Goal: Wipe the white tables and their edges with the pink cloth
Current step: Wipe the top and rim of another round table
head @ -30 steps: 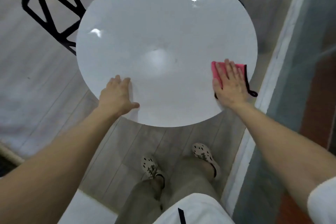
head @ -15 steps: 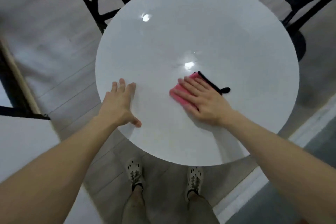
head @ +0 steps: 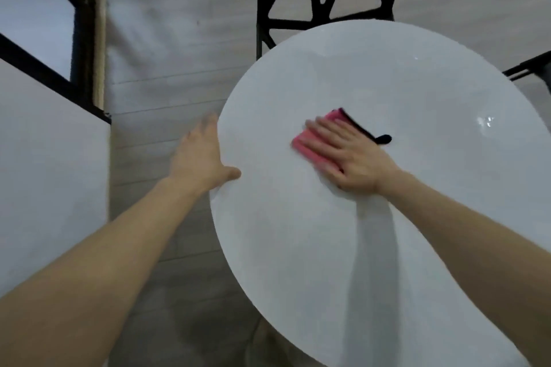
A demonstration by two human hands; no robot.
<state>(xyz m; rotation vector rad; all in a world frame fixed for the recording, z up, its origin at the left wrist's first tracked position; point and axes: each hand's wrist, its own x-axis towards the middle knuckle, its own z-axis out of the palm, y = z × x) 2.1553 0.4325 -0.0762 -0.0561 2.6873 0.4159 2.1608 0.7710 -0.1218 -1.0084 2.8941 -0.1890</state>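
Head view: right hand point(head: 354, 155) fingers straight, pressing pink cloth point(head: 310, 143) mid round white table point(head: 387, 247); left hand point(head: 199, 155) fingers straight at its left edge.

Both bare forearms are extended forward. The left arm is seen entering from 7 o'clock and is stretched toward 1 o'clock. The left hand point(head: 199, 155) is held open, back up, its fingers straight and close together, blurred at the tips. Its thumb is spread toward 4 o'clock onto the rim of the white table point(head: 387, 68). The right arm is seen entering from 4 o'clock and is angled toward 10 o'clock, the wrist straight. The right hand point(head: 351, 155) is laid flat, palm down, on the pink cloth point(head: 307, 144), with the fingers point(head: 325, 134) straight and slightly fanned toward 10 o'clock.
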